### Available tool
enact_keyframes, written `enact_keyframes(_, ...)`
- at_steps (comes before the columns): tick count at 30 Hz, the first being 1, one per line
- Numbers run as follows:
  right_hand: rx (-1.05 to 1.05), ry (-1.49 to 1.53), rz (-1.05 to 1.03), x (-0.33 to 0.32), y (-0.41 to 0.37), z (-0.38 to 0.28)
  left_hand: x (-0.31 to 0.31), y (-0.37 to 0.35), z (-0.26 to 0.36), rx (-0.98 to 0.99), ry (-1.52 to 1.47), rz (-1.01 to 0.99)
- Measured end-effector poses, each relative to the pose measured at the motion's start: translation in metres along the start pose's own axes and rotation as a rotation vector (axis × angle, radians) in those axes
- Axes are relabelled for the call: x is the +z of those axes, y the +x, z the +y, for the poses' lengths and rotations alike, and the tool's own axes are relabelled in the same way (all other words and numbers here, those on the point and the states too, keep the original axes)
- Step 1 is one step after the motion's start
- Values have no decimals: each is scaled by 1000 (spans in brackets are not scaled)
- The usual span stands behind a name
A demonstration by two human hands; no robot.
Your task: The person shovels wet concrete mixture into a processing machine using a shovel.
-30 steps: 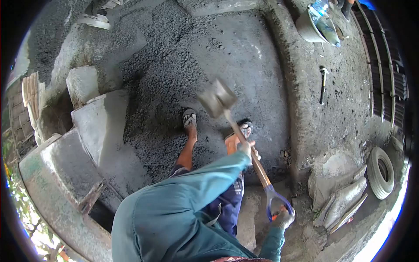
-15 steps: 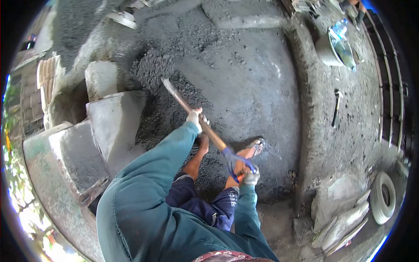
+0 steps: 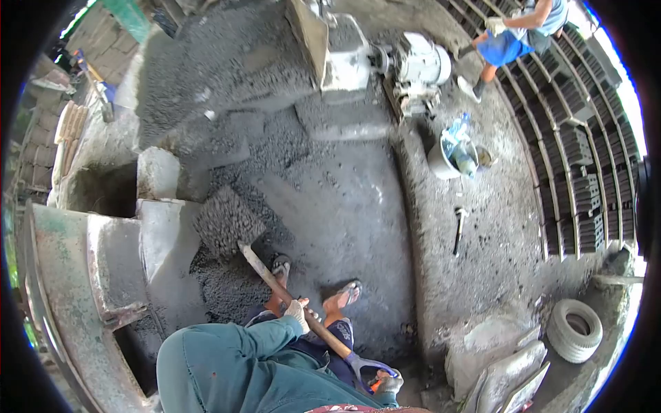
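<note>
I hold a shovel [image 3: 265, 270] slantwise across my legs. Its blade carries a heap of dark grey gravelly mix [image 3: 229, 221], which hides the metal. My gloved left hand [image 3: 297, 316] is wrapped round the middle of the wooden shaft. At the near end, my gloved right hand [image 3: 390, 380] grips the purple D-shaped handle [image 3: 365, 363], with something orange showing at the fingers. Below the blade lies more loose mix [image 3: 231, 292], beside my sandalled feet.
Left of the blade stand metal chute plates [image 3: 165, 237] and a dark opening [image 3: 107, 189]. A motor [image 3: 421, 60] sits at the back. On the right ledge are a bucket with bottles [image 3: 444, 162], a hammer [image 3: 460, 230] and a tyre [image 3: 575, 330]. Another person [image 3: 513, 41] stands by racks.
My view has lifted, bringing the motor, racks and other person into sight. The loaded shovel has come nearer my body, and both hands keep their hold on it.
</note>
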State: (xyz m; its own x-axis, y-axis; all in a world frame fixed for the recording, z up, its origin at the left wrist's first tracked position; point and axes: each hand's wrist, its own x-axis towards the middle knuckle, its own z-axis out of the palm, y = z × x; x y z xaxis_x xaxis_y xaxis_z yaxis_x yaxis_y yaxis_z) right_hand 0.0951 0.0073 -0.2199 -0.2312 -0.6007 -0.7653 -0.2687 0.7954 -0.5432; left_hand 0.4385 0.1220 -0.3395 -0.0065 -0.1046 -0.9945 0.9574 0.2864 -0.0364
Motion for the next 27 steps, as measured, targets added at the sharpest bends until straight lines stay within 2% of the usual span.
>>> enact_keyframes(1,50,26,-19,5,0,-14,17,-31,6,33,-2,-82)
enact_keyframes(3,262,331,-437,31,36,-12,61,-107,39,62,-116,-341)
enact_keyframes(5,65,42,-377,84,91,26,96,-176,71,414,38,-584)
enact_keyframes(6,-155,-96,-485,98,122,38,109,-192,86,523,167,-607)
enact_keyframes(7,-184,-104,-492,99,130,28,113,-202,94,627,308,-626)
enact_keyframes(8,-214,-112,-499,100,138,17,108,-174,92,455,234,-691)
enact_keyframes(9,-55,2,-400,87,131,-7,102,-144,87,283,161,-751)
enact_keyframes(10,-31,2,-368,57,129,-23,108,-173,62,285,129,-701)
enact_keyframes(11,-10,3,-334,31,121,-40,102,-156,46,87,85,-623)
enact_keyframes(13,2,-4,-178,-2,77,-73,82,-115,6,-37,-12,-453)
enact_keyframes(15,15,-63,-174,-24,47,-81,64,-66,-20,-92,-100,-177)
enact_keyframes(16,33,14,-174,-28,33,-78,44,-32,-22,-139,-88,-258)
enact_keyframes(17,49,53,-186,-16,14,-80,43,-28,-14,-112,-58,-220)
enact_keyframes(19,78,126,-209,25,-23,-80,46,-17,15,-59,-2,-145)
enact_keyframes(21,86,239,-378,79,-28,-46,58,-27,67,32,-94,-185)
enact_keyframes(23,56,215,-419,180,-81,-52,64,-24,129,22,-100,-248)
enact_keyframes(24,87,263,-453,233,-121,-72,65,-25,155,153,-63,-339)
enact_keyframes(25,118,316,-487,276,-153,-87,61,-2,191,153,-54,-440)
enact_keyframes(27,104,176,-542,342,-154,-55,68,29,266,99,-32,-278)
